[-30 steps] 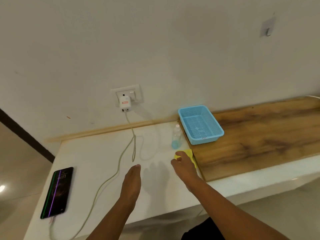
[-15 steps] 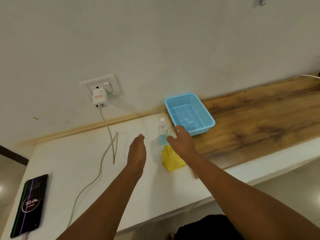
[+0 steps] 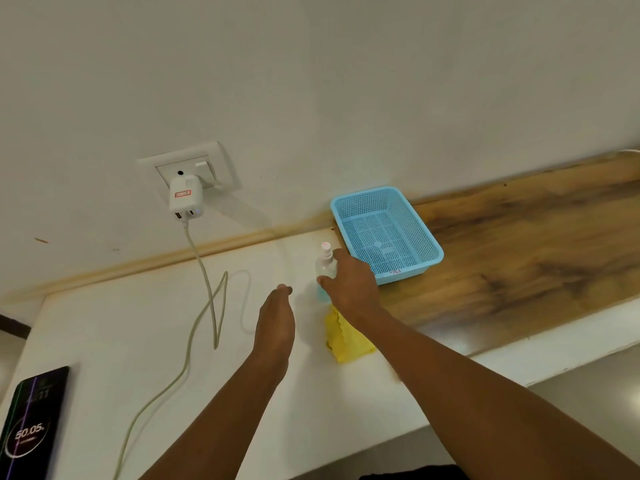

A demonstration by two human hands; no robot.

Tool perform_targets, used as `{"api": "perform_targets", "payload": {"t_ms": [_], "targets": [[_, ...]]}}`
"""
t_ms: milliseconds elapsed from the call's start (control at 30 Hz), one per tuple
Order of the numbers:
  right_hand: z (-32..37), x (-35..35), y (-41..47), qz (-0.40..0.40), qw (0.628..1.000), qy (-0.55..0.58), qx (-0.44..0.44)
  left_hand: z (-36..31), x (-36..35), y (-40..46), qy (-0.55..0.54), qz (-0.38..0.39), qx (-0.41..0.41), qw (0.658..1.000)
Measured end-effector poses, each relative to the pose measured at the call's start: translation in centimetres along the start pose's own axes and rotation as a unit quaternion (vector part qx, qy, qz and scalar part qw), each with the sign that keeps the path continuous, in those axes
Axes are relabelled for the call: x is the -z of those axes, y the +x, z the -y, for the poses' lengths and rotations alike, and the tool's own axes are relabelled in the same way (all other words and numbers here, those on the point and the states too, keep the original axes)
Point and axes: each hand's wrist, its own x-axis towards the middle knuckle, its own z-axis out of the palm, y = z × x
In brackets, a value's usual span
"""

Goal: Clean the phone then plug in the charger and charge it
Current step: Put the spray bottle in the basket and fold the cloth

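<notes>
1. White wall behind; white worktop [image 3: 114, 327] met a wood-grain section on the right.
2. Socket [image 3: 188, 168] on wall held a white charger [image 3: 186, 199]; its cable [image 3: 204, 289] ran down, looped on worktop, then headed toward the phone.
3. Phone [image 3: 29, 427] lay flat at bottom-left corner, screen lit w/ "50.05" readout. Cable end at phone out of frame, so connection can't be confirmed.
4. Right hand [image 3: 349, 282] was at the spray bottle [image 3: 325, 263], thumb and fingers spread around it; whether they actually gripped it, can't tell.
5. Left hand [image 3: 275, 320] hovered over worktop, fingers straight & together, holding nothing.
6. Yellow cloth [image 3: 346, 342] lay just in front of bottle, partly under right forearm.
7. Blue basket [image 3: 424, 237] sat on wood section, just right of bottle.
</notes>
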Motion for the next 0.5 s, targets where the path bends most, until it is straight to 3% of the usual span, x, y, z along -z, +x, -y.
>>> {"api": "perform_targets", "payload": {"t_ms": [300, 500], "targets": [[2.4, 4.5, 4.1, -0.077, 0.996, 0.018, 0.043, -0.6, 0.7, 0.4, -0.039, 0.0, 0.006, 0.999], [2.1, 8.0, 10.2, -0.114, 0.993, -0.022, 0.025, -0.8, 0.5, 0.1, -0.048, 0.011, -0.003, 0.999]]}}
